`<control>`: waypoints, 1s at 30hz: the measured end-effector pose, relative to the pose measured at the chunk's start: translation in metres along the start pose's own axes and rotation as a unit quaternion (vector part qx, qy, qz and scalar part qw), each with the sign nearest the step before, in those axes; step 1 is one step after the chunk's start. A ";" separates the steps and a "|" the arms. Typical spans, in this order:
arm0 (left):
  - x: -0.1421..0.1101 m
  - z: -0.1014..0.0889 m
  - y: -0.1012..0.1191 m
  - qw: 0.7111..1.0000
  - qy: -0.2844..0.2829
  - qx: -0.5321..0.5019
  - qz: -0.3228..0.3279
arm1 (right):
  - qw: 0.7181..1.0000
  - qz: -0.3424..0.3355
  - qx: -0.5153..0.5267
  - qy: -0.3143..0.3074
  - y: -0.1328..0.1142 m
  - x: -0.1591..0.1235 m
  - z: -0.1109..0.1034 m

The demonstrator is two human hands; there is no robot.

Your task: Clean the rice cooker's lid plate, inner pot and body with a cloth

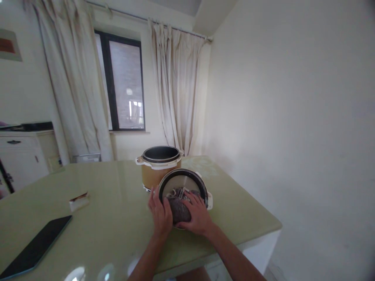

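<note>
A round pressure cooker lid (184, 180) stands tilted on the table, its inner side with a black ring facing me. My left hand (161, 212) grips the lid's left rim, fingers behind it and thumb in front. A crumpled dark grey cloth (179, 210) lies against the lid's inside. My right hand (197, 212) is pressed on this cloth, fingers bent over it. Right behind the lid stands the gold and white cooker pot (152, 175), uncovered, with a dark inner bowl (162, 153). The lid's lower edge is partly hidden by my hands and the cloth.
The pale green table (117, 226) has its right edge near a white wall (293, 117). A dark flat tablet-like slab (36, 246) lies at left, near a small white packet (79, 201). Curtains (178, 89), a window (125, 82) and a white cabinet (23, 156) are behind.
</note>
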State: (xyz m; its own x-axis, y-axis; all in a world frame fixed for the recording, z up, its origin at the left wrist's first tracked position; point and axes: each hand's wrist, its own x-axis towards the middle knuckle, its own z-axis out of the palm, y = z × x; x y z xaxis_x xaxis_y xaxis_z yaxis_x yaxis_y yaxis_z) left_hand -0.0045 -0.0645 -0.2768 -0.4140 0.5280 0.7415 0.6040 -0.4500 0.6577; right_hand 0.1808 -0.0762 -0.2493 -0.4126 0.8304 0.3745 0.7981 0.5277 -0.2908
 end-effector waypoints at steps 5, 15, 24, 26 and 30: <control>0.002 0.012 -0.027 0.971 -0.044 -0.123 -0.202 | 0.999 0.009 -0.026 0.017 -0.011 0.009 0.001; -0.002 0.009 -0.029 0.968 -0.086 -0.126 -0.201 | 0.982 -0.108 -0.140 0.065 -0.027 0.062 -0.001; -0.004 0.007 -0.027 0.975 -0.074 -0.110 -0.176 | 0.955 -0.144 -0.251 0.067 -0.033 0.109 -0.022; -0.004 0.007 -0.024 0.975 -0.071 -0.111 -0.177 | 0.956 -0.106 -0.265 0.071 -0.025 0.114 -0.033; -0.003 0.008 -0.023 0.972 -0.081 -0.120 -0.182 | 0.957 -0.082 -0.271 0.062 -0.010 0.114 -0.050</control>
State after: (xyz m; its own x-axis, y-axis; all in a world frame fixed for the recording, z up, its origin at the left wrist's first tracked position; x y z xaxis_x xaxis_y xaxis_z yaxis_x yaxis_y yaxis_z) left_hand -0.0116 -0.0496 -0.2947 -0.4456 0.7823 0.4352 0.2524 -0.3566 0.8995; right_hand 0.1477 0.0044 -0.1601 -0.5232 0.6990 0.4875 0.8516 0.4505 0.2680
